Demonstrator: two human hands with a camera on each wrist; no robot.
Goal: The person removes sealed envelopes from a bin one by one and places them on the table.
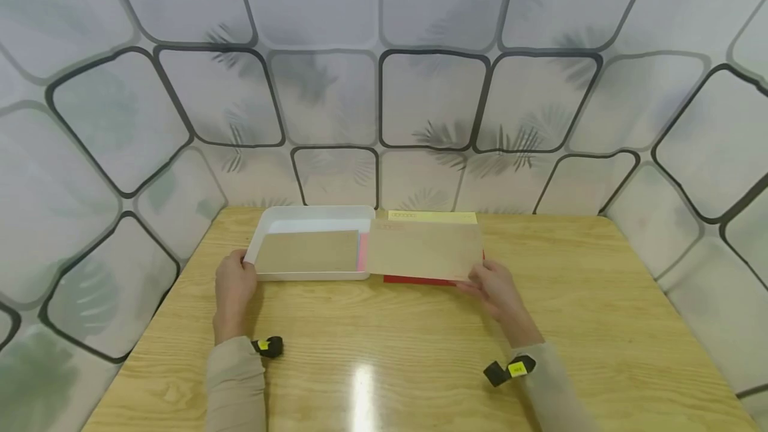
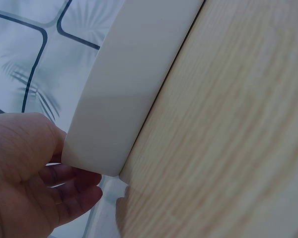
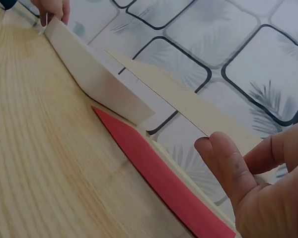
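A brown envelope (image 1: 423, 249) is pinched at its near right corner by my right hand (image 1: 495, 289). In the right wrist view the envelope (image 3: 188, 101) is raised and tilted, its left end over the tray's right end. My left hand (image 1: 234, 285) grips the near left corner of a white tray (image 1: 312, 277); in the left wrist view its fingers (image 2: 82, 201) curl by the tray corner. Inside the tray lie another brown envelope (image 1: 309, 252) and a pink one (image 1: 363, 252). Under the raised envelope, a red envelope (image 1: 414, 280) and a yellow one (image 1: 432, 217) show at their edges.
The wooden table (image 1: 336, 339) ends at a patterned curtain (image 1: 336, 99) along the back and both sides. The tray stands near the back edge, left of the red and yellow envelopes. A black strap device (image 1: 510, 370) sits on each wrist.
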